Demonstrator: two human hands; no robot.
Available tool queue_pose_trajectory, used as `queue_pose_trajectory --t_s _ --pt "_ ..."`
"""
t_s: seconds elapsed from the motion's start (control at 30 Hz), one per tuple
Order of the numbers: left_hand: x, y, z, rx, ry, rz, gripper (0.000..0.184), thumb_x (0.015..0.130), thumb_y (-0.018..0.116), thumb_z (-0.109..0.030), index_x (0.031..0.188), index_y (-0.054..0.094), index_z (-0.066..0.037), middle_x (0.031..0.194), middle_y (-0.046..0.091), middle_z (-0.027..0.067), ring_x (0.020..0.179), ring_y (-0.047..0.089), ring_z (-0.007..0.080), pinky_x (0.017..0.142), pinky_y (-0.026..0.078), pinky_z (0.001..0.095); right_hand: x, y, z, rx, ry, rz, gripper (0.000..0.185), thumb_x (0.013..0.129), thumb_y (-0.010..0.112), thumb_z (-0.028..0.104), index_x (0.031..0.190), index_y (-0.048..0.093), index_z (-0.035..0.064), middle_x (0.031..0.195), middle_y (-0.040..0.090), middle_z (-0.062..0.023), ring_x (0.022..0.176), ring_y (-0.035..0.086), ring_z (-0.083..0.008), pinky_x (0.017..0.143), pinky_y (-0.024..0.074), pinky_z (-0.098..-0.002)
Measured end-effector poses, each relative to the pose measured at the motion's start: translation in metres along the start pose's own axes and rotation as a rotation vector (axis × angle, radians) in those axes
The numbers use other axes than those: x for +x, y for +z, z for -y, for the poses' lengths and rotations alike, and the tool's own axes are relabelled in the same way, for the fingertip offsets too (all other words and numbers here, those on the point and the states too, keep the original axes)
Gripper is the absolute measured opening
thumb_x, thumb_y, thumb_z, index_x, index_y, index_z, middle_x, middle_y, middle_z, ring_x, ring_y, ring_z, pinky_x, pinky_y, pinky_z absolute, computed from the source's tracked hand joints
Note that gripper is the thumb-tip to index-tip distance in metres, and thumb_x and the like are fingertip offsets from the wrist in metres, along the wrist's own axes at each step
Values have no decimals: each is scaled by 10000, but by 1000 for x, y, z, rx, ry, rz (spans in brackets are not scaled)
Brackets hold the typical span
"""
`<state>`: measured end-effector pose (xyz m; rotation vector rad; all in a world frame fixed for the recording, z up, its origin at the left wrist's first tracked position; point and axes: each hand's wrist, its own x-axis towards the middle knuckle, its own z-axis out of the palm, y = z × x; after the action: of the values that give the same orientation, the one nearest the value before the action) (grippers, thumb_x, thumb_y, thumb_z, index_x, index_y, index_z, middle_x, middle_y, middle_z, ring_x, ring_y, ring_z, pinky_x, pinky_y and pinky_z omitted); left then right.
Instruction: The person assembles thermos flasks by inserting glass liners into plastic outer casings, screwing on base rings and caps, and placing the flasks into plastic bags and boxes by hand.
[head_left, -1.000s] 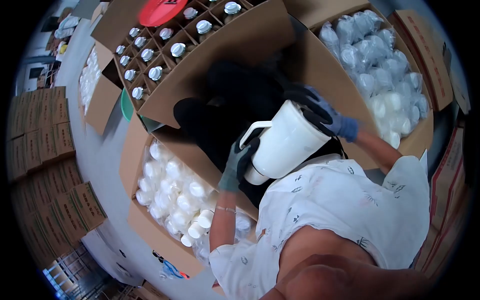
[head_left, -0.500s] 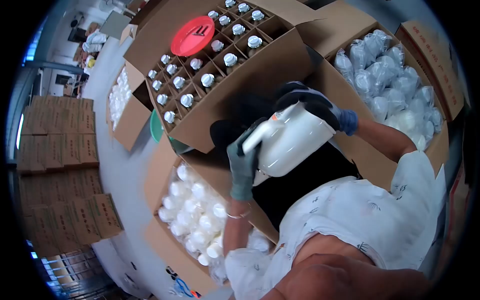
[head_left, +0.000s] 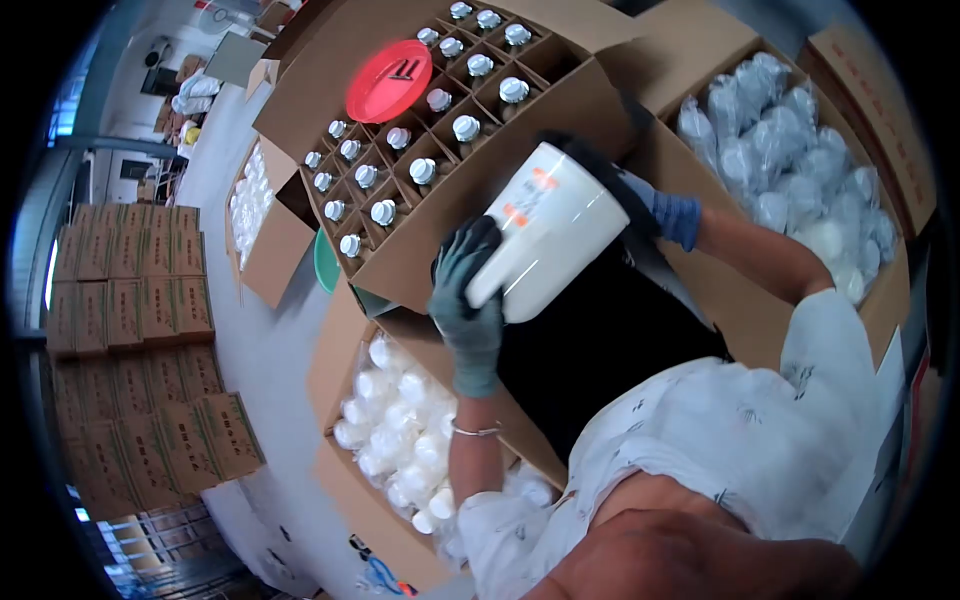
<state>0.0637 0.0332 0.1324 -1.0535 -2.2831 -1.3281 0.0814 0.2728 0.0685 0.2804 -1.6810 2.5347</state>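
Note:
Between my hands is a glossy white jug (head_left: pixel 575 245) with orange printing on its side, tilted above my dark-clothed lap. My left hand (head_left: pixel 468 300), in a grey-green and black glove, grips the narrow white part at the jug's left side. On the far upper side, my right hand (head_left: pixel 610 180) in a dark glove with a blue cuff is closed against the wide end; some of its fingers are hidden behind the jug. Just beyond is a divided carton (head_left: pixel 420 240) of bottles with silvery-white caps (head_left: pixel 422 171).
A red round tray (head_left: pixel 375 95) rests on the divided carton. An open carton of white capped pieces (head_left: pixel 400 420) is at my left, and one of plastic-wrapped pieces (head_left: pixel 780 150) at my right. Stacked cartons (head_left: pixel 140 290) stand far left. Blue-orange pliers (head_left: pixel 380 572) lie at the bottom.
The jug has turned in my hands, bringing more orange printing into view and its wide end upward. My left hand has shifted slightly left and down. The camera view has shifted slightly.

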Motion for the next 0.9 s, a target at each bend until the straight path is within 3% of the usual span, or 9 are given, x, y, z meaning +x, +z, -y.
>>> queue_pose_trajectory --t_s 0.1,0.23,0.27,0.37,0.47,0.6,0.7,0.8,0.9 --pt "-17 -23 33 -225 -498 35 271 870 548 -97 1076 633 57 1041 665 151 961 614 193 867 462 323 22 17 37 -876 -448 104 512 957 433 374 1394 400 108 1458 317 -178 1358 267 -359 1113 201 -473" --pt "-16 -33 28 -20 -348 55 301 828 547 -97 1087 630 31 1034 666 149 983 622 255 896 465 354 28 41 40 -522 -400 317 474 920 500 397 1265 536 75 1342 450 -173 1285 372 -316 1078 277 -442" --pt "-11 -28 17 -221 -512 -111 318 798 550 -76 1093 631 13 1053 662 164 1014 621 290 924 461 377 31 43 24 -188 -145 186 395 926 523 353 1186 570 60 1241 534 -138 1162 504 -247 1003 394 -390" --pt "11 -23 -8 328 76 53 270 720 557 -12 963 669 -50 1078 665 114 1071 598 310 1027 391 448 54 14 -39 710 579 91 320 946 512 356 1086 586 78 1062 625 -103 967 608 -170 868 512 -349" --pt "12 -37 26 233 56 84 232 766 574 -34 971 682 -47 1050 678 113 1050 613 294 1017 406 422 67 17 -73 635 450 31 384 947 506 342 1205 540 59 1186 572 -131 1096 550 -233 975 440 -380" --pt "-19 -59 70 -191 -633 -56 216 842 553 -48 1017 670 3 924 678 130 840 639 263 776 490 334 94 42 -27 -468 -334 327 634 876 549 433 1365 415 53 1353 424 -161 1290 374 -277 1087 276 -387" --pt "-27 -67 83 21 -493 18 256 824 552 -35 1044 647 53 1044 677 133 948 634 198 860 489 340 96 71 1 -582 -343 601 676 847 570 444 1370 398 51 1387 374 -163 1341 271 -298 1112 199 -432" --pt "-17 -59 60 -81 -432 -251 263 795 528 -17 1017 652 48 1039 676 157 1006 635 296 994 423 403 91 79 -18 115 342 257 649 851 610 394 1365 384 67 1317 438 -105 1274 377 -222 1067 299 -369" --pt "-21 -72 73 -16 -298 -298 256 800 504 -20 990 657 57 1037 673 182 1054 619 318 1037 378 443 110 95 -31 -29 164 299 575 894 558 407 1339 415 72 1275 474 -112 1203 447 -225 1031 346 -354"
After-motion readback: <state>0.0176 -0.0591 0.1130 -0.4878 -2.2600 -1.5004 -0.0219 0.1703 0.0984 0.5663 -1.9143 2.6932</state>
